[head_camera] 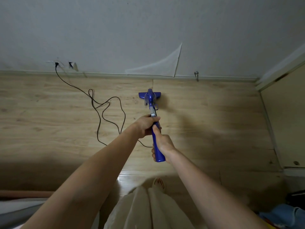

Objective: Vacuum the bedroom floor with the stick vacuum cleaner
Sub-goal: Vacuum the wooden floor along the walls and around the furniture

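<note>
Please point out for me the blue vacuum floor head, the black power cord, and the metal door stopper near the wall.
Blue vacuum floor head [141, 95]: head view, on its left wing.
Black power cord [99, 119]: head view, on a loop lying on the wooden floor.
Metal door stopper [196, 75]: head view, on its shaft at the baseboard.

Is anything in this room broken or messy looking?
Yes. On the wall, a big triangle of wallpaper is peeling loose just above the baseboard. The vacuum's black cord lies in tangled loops on the wooden floor, left of the blue vacuum cleaner, which both hands hold.
</note>
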Motion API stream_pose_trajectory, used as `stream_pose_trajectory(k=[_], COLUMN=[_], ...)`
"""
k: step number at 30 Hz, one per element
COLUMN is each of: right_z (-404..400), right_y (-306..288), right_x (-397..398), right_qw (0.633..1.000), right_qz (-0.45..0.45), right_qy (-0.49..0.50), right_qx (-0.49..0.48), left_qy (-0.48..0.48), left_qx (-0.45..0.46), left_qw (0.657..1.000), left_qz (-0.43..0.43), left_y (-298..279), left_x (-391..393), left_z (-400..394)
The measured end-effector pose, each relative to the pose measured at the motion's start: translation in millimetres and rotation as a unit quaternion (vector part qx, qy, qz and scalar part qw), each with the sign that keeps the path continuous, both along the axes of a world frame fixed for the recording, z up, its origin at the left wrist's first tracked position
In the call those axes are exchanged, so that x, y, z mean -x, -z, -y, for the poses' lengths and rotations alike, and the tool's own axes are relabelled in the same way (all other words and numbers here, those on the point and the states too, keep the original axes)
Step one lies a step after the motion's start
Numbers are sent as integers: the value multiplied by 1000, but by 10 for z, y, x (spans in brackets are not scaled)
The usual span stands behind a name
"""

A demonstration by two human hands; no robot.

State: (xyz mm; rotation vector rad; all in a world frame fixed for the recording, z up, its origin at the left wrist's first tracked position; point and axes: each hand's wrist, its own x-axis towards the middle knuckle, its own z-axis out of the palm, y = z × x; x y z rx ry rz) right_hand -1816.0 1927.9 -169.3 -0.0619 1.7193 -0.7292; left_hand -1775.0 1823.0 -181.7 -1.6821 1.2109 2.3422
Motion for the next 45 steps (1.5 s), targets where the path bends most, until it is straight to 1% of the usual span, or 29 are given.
stream_pose_trajectory(k=[3,9,14,18,21,27,32,35,39,45], right_z=[127,297,102,45,117,330,453,398,216,-57], right_y=[22,48,-147,-219,-159,110,258,283,197,-105], right_x=[75,193,204,175,148,330,466,458,355,111], right_qw=[1000,1000,1000,1000,1000,1000,998,997,998,999], right_qz=[4,-6,5,22,13,-19,-63,-68,-56,-38], right_qy=[1,0,11,14,22,-3,-27,-27,-26,-25], right_qx=[5,12,-2,-3,-6,1,11,12,-2,-18], left_qy=[-14,-8,21,13,5,-19,-29,-27,-21,7], left_qx=[6,22,-33,-40,-34,1,18,22,19,4], left_qw=[1000,1000,999,998,999,1000,999,999,999,1000], left_qz=[1,0,-34,-40,-30,4,8,12,17,7], left_y=[18,-34,-149,-175,-135,16,107,141,103,-97], left_x=[75,183,122,40,80,310,491,506,396,117], left_z=[104,231,138,116,160,283,356,300,150,-81])
